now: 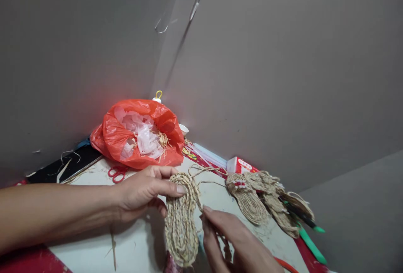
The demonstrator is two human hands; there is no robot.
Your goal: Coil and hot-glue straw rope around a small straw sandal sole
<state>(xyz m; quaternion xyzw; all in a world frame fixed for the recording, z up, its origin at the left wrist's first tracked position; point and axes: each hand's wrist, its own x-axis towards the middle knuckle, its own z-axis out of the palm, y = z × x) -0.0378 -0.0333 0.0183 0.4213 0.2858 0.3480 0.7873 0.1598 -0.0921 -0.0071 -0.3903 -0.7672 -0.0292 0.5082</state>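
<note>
A woven straw sole (pixel 181 227) stands tilted above the white board, its coiled rows facing the camera. My left hand (pixel 147 191) grips its upper end, thumb across the front and fingers behind. At the sole's right side, my right hand (pixel 233 239) pinches a twisted straw cord (pixel 199 199) between thumb and forefinger. More cord trails from the sole's top toward finished-looking woven soles (pixel 247 199) piled on the right. Something dark pink (pixel 172 263) shows under the sole's lower end.
A red plastic bag (pixel 110 132) holding white plastic and straw stands at the back. Red-handled scissors (pixel 117 174) lie before it on the white board (pixel 78 235). Green-handled tools (pixel 311 245) are at the right, a red and white box (pixel 241 165) behind. Grey walls (pixel 283 76) rise close behind.
</note>
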